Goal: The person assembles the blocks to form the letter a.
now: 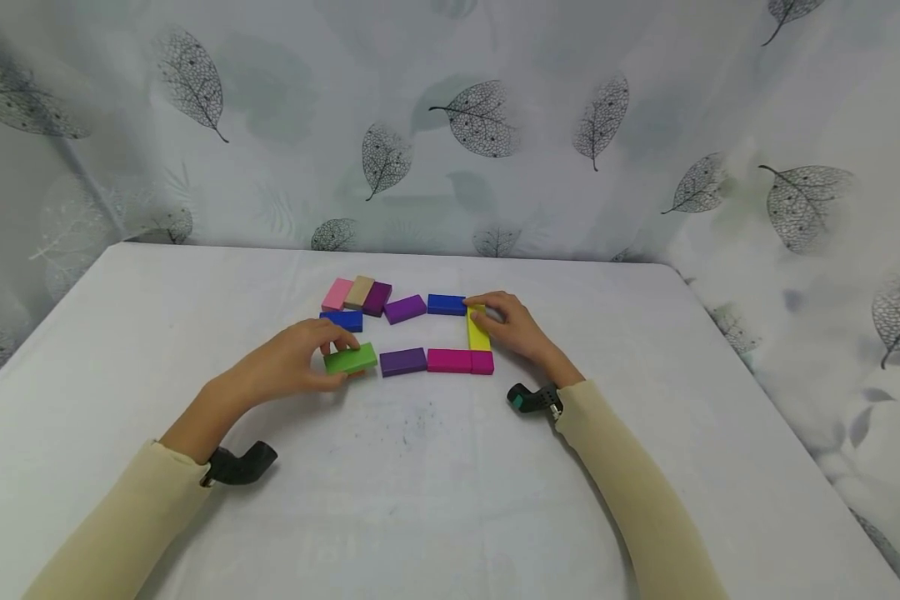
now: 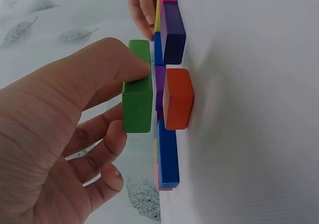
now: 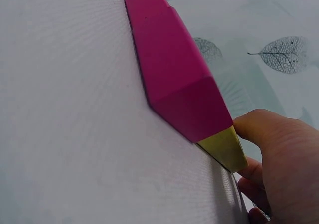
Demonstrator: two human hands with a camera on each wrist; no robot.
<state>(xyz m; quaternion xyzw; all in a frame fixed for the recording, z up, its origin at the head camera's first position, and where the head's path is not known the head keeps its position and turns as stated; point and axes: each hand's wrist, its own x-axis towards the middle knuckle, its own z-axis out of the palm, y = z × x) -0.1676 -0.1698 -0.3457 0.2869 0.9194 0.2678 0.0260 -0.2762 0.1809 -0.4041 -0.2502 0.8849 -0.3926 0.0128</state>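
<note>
My left hand (image 1: 292,358) pinches a green block (image 1: 351,359) between thumb and fingers. Just below it, apart in the left wrist view, an orange block (image 2: 178,98) lies on the table, mostly hidden from the head view. My right hand (image 1: 516,327) has its thumb and index finger at the far end of a yellow block (image 1: 478,332). That block joins a blue block (image 1: 446,305) to two magenta blocks (image 1: 450,361). A dark purple block (image 1: 402,362) lies between the magenta ones and the green block.
Along the far side lie a purple block (image 1: 405,309), a plum block (image 1: 377,298), a tan block (image 1: 359,292) and a pink block (image 1: 337,294). A second blue block (image 1: 342,321) sits beyond my left fingers. Leaf-patterned cloth (image 1: 285,125) hangs behind the white table (image 1: 420,517).
</note>
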